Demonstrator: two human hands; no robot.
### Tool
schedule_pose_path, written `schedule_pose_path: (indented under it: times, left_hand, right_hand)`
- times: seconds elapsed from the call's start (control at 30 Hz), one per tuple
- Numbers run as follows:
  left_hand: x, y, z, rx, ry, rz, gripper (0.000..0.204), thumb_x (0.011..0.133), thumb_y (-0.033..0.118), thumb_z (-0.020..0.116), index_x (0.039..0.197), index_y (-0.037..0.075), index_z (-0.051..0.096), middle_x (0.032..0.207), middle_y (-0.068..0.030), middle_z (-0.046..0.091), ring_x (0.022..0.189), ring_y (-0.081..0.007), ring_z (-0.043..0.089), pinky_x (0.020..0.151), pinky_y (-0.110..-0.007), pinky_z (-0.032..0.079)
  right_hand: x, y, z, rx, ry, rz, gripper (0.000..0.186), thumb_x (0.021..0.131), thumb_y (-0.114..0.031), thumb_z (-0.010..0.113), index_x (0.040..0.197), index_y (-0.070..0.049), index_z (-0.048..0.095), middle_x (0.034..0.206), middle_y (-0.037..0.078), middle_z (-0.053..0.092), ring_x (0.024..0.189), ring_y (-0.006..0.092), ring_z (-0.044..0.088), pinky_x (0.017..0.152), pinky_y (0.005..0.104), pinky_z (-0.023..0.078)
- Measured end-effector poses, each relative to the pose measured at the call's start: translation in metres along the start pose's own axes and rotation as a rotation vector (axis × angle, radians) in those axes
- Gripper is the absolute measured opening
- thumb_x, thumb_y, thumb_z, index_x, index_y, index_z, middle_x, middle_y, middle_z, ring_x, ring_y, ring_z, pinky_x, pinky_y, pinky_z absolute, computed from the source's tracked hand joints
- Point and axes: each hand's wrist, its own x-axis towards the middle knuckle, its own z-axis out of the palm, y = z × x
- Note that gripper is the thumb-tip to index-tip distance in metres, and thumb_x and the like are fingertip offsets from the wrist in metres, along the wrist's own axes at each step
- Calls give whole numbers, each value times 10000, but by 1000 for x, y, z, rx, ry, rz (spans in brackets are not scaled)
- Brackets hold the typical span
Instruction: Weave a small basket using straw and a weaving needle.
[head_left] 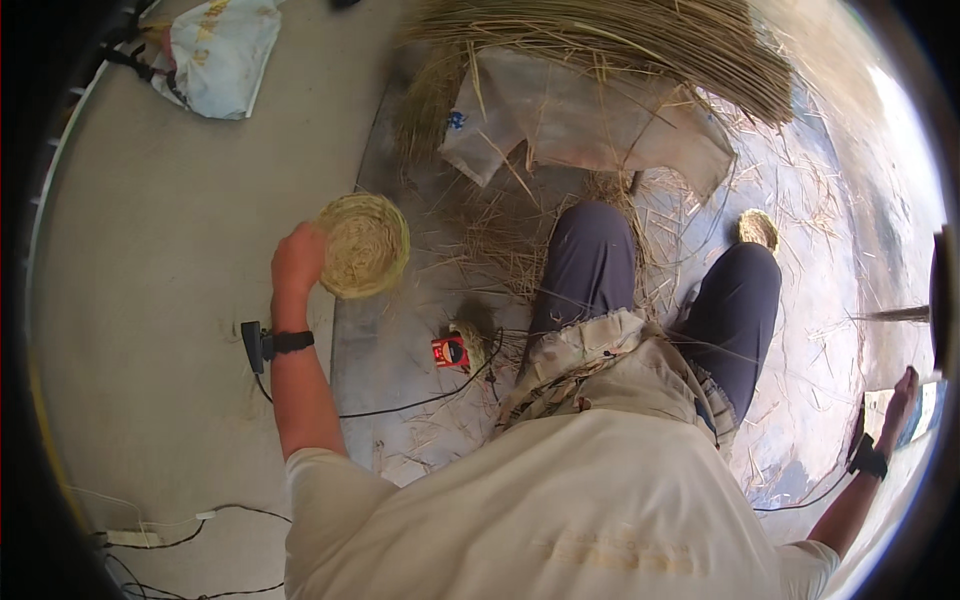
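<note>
At the left, my left hand [299,259] is closed on the near rim of a round, shallow basket [365,248] woven from pale straw with a greenish edge. The basket is held with its hollow side facing up, beyond the edge of the grey mat. Far to the right my right arm reaches out sideways. My right hand [901,396] appears small there, its fingers stretched out beside a blue and white flat item [925,412]. I see nothing held in it. Both wrists wear black bands.
A bundle of long dry stalks [640,35] lies at the top, with a pale sheet [590,115] below it. Straw scraps litter the grey mat [370,330]. A smaller woven piece [758,229], a red packet [449,351] and black cables [420,403] lie around my legs. A white bag [222,60] sits top left.
</note>
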Motion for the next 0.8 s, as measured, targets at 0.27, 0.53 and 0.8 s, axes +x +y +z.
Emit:
schedule_pose_path:
  times: [0.27, 0.53, 0.8]
  left_hand:
    - [-24, 4, 4, -676, -372, 366, 329, 1000, 296, 618, 1038, -25, 683, 1001, -287, 693, 880, -458, 649, 784, -472, 530]
    - [-56, 12, 31, 78, -744, 528, 264, 1000, 236, 637, 1060, -13, 702, 943, -180, 713, 790, -261, 666, 754, -383, 547]
    - [-78, 6, -19, -1632, -462, -157, 296, 1062, 153, 600, 1286, -23, 679, 1132, -58, 770, 1002, -215, 737, 931, -364, 582]
  right_hand:
    - [-7, 69, -17, -123, 75, 64, 526, 1121, -359, 402, 1476, -5, 559, 1429, 211, 631, 1282, 340, 610, 1098, 409, 443]
    - [0, 66, -56, 14, 51, 180, 534, 1125, -371, 417, 1508, -19, 535, 1462, 196, 615, 1226, 316, 626, 1060, 380, 455]
    - [-46, 118, -45, -170, 1, 174, 526, 1123, -364, 405, 1513, -34, 530, 1541, 200, 554, 1403, 386, 534, 1177, 382, 399]
